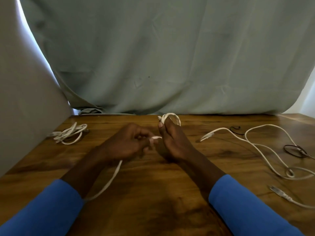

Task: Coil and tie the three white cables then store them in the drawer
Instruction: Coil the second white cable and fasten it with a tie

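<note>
Head view: coil of white cable (pixel 171 117) around clamped right hand (pixel 172 142) grip, tail inside left hand (pixel 127 142) pinch-tight grip.

The worktop (pixel 153 193) was warm brown wood, streaked with darker grain and blotches. All three cables were white: the bundled cable (pixel 69 134), the half-wound cable (pixel 172 116) and the loose cable (pixel 265 149). The sleeves (pixel 42 210) were plain bright blue. The hanging cloth (pixel 170 57) was pale grey-green, unpatterned. The elastic bands (pixel 293 151) were dark, near black.
</note>
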Demonstrator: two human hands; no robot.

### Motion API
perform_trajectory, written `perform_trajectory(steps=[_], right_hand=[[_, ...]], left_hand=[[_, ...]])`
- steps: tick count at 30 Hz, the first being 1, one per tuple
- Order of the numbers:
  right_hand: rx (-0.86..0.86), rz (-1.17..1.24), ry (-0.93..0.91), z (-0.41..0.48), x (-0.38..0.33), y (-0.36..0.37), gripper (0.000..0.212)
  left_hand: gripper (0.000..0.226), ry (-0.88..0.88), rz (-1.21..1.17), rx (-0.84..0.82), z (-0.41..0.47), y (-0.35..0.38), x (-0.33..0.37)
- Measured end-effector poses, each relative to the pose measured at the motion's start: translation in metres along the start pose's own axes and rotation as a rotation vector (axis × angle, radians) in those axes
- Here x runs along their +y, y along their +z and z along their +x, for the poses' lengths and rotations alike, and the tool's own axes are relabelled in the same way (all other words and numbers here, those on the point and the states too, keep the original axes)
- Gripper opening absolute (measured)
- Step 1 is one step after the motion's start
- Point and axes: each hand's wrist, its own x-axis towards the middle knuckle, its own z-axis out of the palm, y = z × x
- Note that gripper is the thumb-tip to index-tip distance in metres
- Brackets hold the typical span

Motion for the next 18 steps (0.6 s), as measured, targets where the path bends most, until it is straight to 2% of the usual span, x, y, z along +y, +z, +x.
perform_trajectory(steps=[3, 6, 9, 12, 15, 18], right_hand=[[-0.112, 0.067, -0.002, -0.004, -0.008, 0.001, 0.028], [-0.18, 0.211, -0.015, -0.004, -0.013, 0.006, 0.035], [-0.291, 0.562, 0.102, 0.0, -0.017, 0.006, 0.043], [-0.428, 0.963, 0.263, 0.001, -0.027, 0.0, 0.041], [-0.537, 1.324, 0.311, 0.001, -0.027, -0.005, 0.041], [-0.497, 1.511, 0.313, 0.002, -0.023, -0.008, 0.042]], left_hand=[[0.013, 0.146, 0.049, 0.216, 0.002, -0.013, -0.014], [0.008, 0.234, 0.041, 0.335, 0.004, -0.017, -0.022], [0.006, 0.312, 0.127, 0.431, 0.005, -0.019, -0.026], [0.016, 0.331, 0.3, 0.526, 0.006, -0.019, -0.028], [0.029, 0.316, 0.465, 0.553, 0.006, -0.02, -0.033], [0.036, 0.271, 0.568, 0.475, 0.003, -0.012, -0.035]])
